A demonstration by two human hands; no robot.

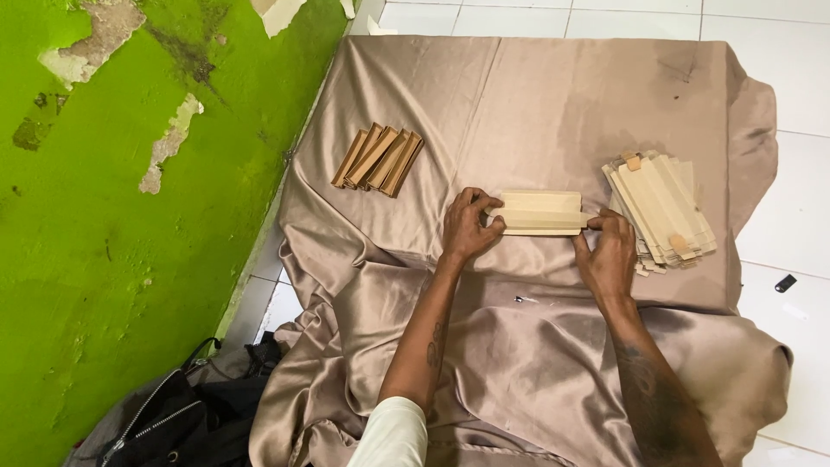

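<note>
Your left hand (467,227) and right hand (608,252) each pinch an end of one pale folded card (540,213), which lies between them on the cloth (519,104). A stack of flat cards (661,210) sits just beyond your right hand. About five folded brown pieces (378,159) lie beyond your left.

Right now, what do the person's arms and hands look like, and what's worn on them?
Both hands, left hand and right hand, are bare: no gloves, rings or watch visible. The forearms are bare, each with dark tattoo markings. A pale cream sleeve covers the left upper arm.
</note>
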